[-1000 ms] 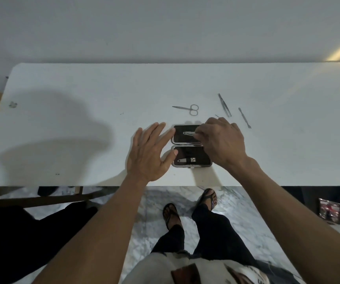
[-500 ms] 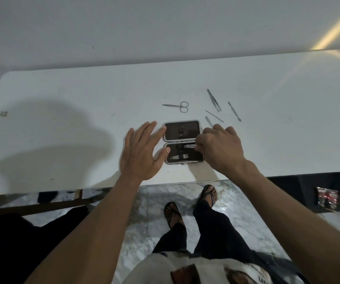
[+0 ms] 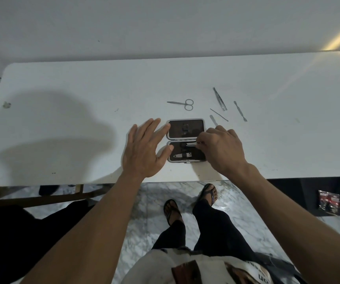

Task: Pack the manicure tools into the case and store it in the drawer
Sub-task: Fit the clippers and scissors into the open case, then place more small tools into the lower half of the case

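Note:
A small black manicure case [image 3: 185, 130] lies open near the front edge of the white table [image 3: 83, 83]. A nail clipper [image 3: 182, 155] sits in its near half. My right hand [image 3: 222, 148] pinches a small metal tool [image 3: 191, 143] over the near half's upper part. My left hand [image 3: 144, 148] rests flat with fingers spread against the case's left side. Behind the case lie scissors [image 3: 182, 103], tweezers [image 3: 219, 98], a thin pick [image 3: 219, 114], a cuticle pusher [image 3: 240, 111] and a flat file [image 3: 213, 120], partly hidden by my right hand.
The table's front edge [image 3: 165, 181] runs just below the case. Below it are a marble floor and my sandalled feet [image 3: 189, 203]. A small dark packet [image 3: 329, 203] lies on the floor at the right. A wall stands behind the table. No drawer shows.
My right hand has carried the small metal tool from the far half of the case down to the near half. The left hand has stayed beside the case.

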